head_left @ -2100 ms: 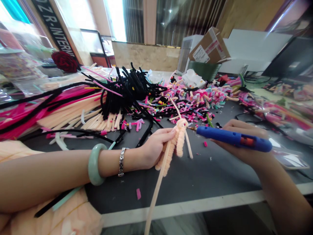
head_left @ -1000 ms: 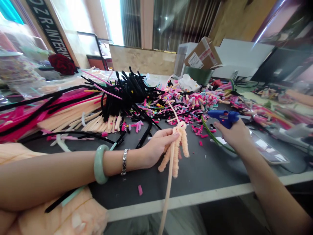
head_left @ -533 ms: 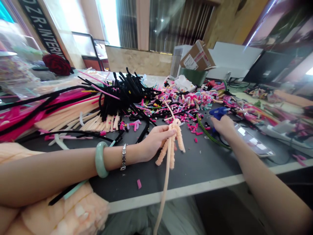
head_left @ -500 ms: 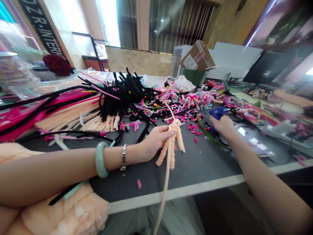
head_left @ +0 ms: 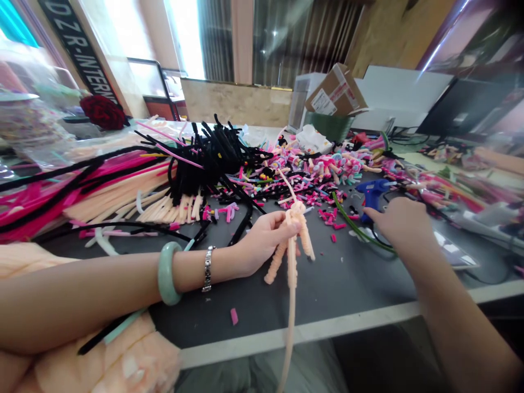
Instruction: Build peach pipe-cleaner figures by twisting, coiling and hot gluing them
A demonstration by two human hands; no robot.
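My left hand (head_left: 266,240) pinches a small figure of peach pipe cleaner (head_left: 298,210) between thumb and fingers, above the dark mat. Its coiled limbs hang below my fingers. One straight strand trails down past the table edge, and another end points up and away. My right hand (head_left: 405,224) is beside a blue glue gun (head_left: 371,192) on the mat, its thumb stretched out at the handle. The gun's nozzle points right. The other fingers of that hand are mostly hidden, and the gun does not look gripped.
Black pipe cleaners (head_left: 213,155) and peach ones (head_left: 123,191) lie in bundles at left. Pink offcuts and small coloured pieces (head_left: 323,164) heap up behind my hands. A green strip (head_left: 347,218) lies near the gun. A phone-like slab (head_left: 454,251) lies partly behind my right arm.
My right hand has shifted right, away from the glue gun's handle, while the gun has stayed nearly in place. My left hand still holds the figure, turned slightly. The view has shifted a little.
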